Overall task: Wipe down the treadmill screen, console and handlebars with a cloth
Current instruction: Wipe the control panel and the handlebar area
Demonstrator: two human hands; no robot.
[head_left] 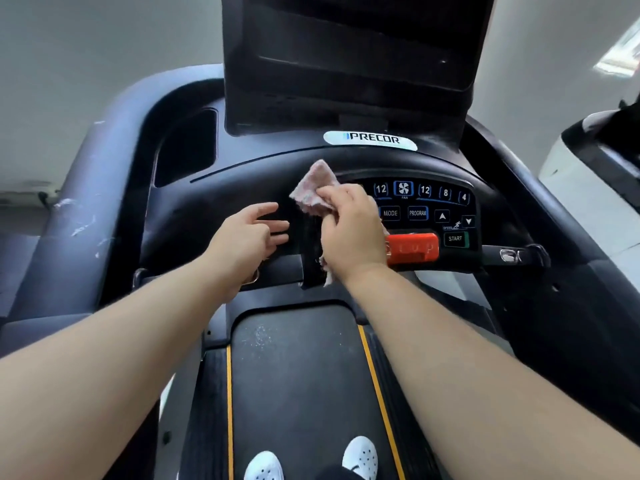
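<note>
The black treadmill console (242,174) fills the middle of the view, with a dark screen (349,64) rising above it. My right hand (349,233) grips a pinkish cloth (317,187) and holds it against the centre of the console, just left of the button panel (422,202). My left hand (249,237) hovers beside it with fingers spread and relaxed, close to the console's lower left face; whether it touches is unclear. A thick dark handlebar (90,188) curves up on the left, and a small grip bar (512,254) sticks out at the right.
A red stop button (414,247) and a START key (455,239) sit right of my right hand. An empty cup recess (188,147) lies at the console's upper left. The belt (304,382) with yellow edge lines and my white shoes (360,455) are below. Another machine (595,161) stands right.
</note>
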